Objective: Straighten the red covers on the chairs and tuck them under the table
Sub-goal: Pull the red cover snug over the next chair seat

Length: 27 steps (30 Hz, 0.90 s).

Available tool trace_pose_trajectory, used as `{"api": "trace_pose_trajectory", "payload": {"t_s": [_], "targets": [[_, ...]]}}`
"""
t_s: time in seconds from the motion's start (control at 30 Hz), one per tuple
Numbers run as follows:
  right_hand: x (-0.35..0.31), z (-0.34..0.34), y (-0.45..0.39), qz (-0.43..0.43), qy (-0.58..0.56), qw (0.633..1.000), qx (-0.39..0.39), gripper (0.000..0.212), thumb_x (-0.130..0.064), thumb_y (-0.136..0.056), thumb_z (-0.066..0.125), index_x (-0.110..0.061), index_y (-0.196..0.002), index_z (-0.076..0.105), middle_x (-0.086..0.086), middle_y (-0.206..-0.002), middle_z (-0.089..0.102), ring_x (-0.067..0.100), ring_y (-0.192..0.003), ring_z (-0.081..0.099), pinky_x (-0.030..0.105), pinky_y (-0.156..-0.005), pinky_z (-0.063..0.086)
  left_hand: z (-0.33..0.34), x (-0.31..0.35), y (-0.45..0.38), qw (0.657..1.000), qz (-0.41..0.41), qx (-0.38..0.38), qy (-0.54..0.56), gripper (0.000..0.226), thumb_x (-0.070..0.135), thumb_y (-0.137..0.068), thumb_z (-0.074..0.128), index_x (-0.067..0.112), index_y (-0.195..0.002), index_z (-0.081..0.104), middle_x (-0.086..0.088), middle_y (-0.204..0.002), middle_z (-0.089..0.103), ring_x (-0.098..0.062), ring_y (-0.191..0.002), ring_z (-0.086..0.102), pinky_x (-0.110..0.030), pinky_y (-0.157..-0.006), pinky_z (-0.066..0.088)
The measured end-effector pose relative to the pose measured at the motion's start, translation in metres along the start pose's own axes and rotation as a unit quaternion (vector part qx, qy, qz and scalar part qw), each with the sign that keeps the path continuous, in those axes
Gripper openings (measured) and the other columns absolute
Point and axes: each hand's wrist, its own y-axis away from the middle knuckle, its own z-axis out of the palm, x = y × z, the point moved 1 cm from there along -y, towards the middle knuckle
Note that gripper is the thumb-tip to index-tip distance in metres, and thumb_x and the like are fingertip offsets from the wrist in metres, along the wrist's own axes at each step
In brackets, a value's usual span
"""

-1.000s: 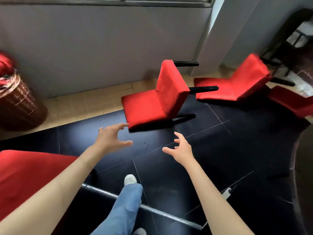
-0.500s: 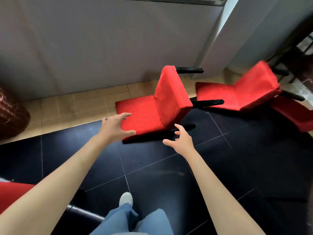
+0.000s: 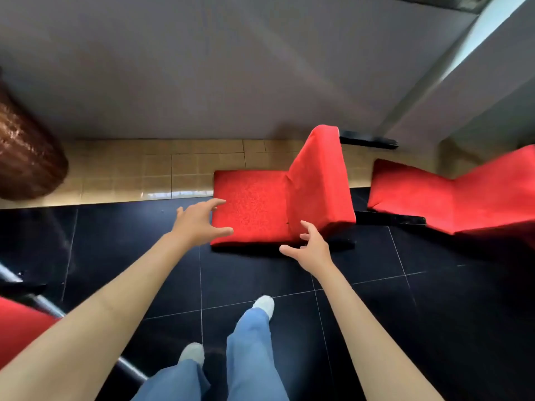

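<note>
A red-covered chair (image 3: 254,209) lies tipped over on the floor ahead of me, its black legs (image 3: 367,139) pointing right. My left hand (image 3: 199,222) hovers with spread fingers at the left corner of the flat red panel, holding nothing. My right hand (image 3: 311,248) is spread just in front of the panel's near edge, by the fold. Whether either hand touches the cover is unclear. A second red-covered chair (image 3: 451,198) lies tipped over at the right.
A grey wall (image 3: 231,68) runs close behind the chairs, above a tan tiled strip (image 3: 139,175). A brown wicker basket (image 3: 26,157) stands at the left. A red surface on a metal bar (image 3: 43,305) sits at lower left. My legs stand on the black tiles.
I have stepped closer to the fallen chair. Both hands have reached forward and now sit at its near edge, fingers still spread.
</note>
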Motion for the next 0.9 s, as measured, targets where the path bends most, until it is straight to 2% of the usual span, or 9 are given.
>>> {"api": "trace_pose_trajectory", "payload": {"t_s": [0.17, 0.3, 0.4, 0.5, 0.63, 0.77, 0.9], "targets": [[0.002, -0.012, -0.08, 0.001, 0.016, 0.999, -0.039, 0.09, -0.032, -0.074, 0.084, -0.029, -0.148, 0.032, 0.005, -0.133, 0.05, 0.02, -0.114, 0.052, 0.027, -0.086, 0.043, 0.024, 0.005, -0.056, 0.997, -0.068, 0.014, 0.015, 0.076, 0.055, -0.072, 0.073, 0.036, -0.139, 0.043, 0.007, -0.132, 0.057, -0.019, -0.125, 0.049, -0.051, -0.112, 0.022], [0.022, 0.004, -0.132, 0.029, 0.018, 0.997, -0.072, 0.087, -0.033, -0.076, 0.082, -0.029, -0.148, 0.032, 0.004, -0.133, 0.051, 0.011, -0.106, 0.044, 0.016, -0.079, 0.04, 0.055, 0.0, -0.091, 0.993, -0.109, 0.014, 0.034, 0.077, 0.055, -0.071, 0.074, 0.036, -0.139, 0.043, 0.006, -0.131, 0.058, -0.018, -0.124, 0.05, -0.046, -0.107, 0.026], [0.049, 0.024, -0.171, 0.05, 0.013, 0.995, -0.082, 0.087, -0.033, -0.077, 0.081, -0.027, -0.148, 0.032, 0.006, -0.134, 0.052, 0.014, -0.114, 0.045, 0.023, -0.088, 0.035, 0.086, -0.015, -0.118, 0.992, -0.125, 0.0, 0.028, 0.08, 0.056, -0.072, 0.074, 0.035, -0.141, 0.041, 0.004, -0.134, 0.055, -0.019, -0.127, 0.048, -0.045, -0.108, 0.028], [0.085, 0.049, -0.213, 0.077, 0.006, 0.994, -0.076, 0.088, -0.033, -0.077, 0.081, -0.027, -0.149, 0.031, 0.007, -0.134, 0.051, 0.02, -0.124, 0.045, 0.026, -0.089, 0.035, 0.127, -0.039, -0.147, 0.989, -0.144, -0.019, 0.03, 0.081, 0.055, -0.072, 0.075, 0.034, -0.142, 0.04, 0.001, -0.135, 0.053, -0.019, -0.129, 0.046, -0.047, -0.109, 0.031], [0.139, 0.093, -0.27, 0.113, 0.01, 0.991, -0.076, 0.089, -0.034, -0.077, 0.08, -0.028, -0.15, 0.029, 0.008, -0.138, 0.05, 0.022, -0.127, 0.045, 0.027, -0.092, 0.037, 0.199, -0.088, -0.178, 0.977, -0.191, -0.037, 0.092, 0.08, 0.052, -0.071, 0.078, 0.033, -0.14, 0.044, -0.001, -0.135, 0.053, -0.019, -0.128, 0.046, -0.046, -0.108, 0.035], [0.191, 0.137, -0.328, 0.126, 0.019, 0.99, -0.068, 0.091, -0.036, -0.078, 0.079, -0.025, -0.151, 0.026, 0.01, -0.144, 0.046, 0.025, -0.132, 0.043, 0.031, -0.102, 0.036, 0.276, -0.142, -0.206, 0.966, -0.226, -0.057, 0.113, 0.082, 0.05, -0.071, 0.078, 0.03, -0.141, 0.042, -0.004, -0.139, 0.051, -0.02, -0.132, 0.044, -0.044, -0.109, 0.034], [0.234, 0.178, -0.386, 0.126, 0.025, 0.991, -0.037, 0.092, -0.036, -0.081, 0.077, -0.021, -0.153, 0.022, 0.011, -0.147, 0.042, 0.027, -0.136, 0.039, 0.034, -0.106, 0.034, 0.339, -0.189, -0.247, 0.955, -0.258, -0.041, 0.142, 0.087, 0.048, -0.072, 0.079, 0.027, -0.145, 0.037, -0.007, -0.143, 0.047, -0.025, -0.132, 0.044, -0.045, -0.109, 0.035]]}}
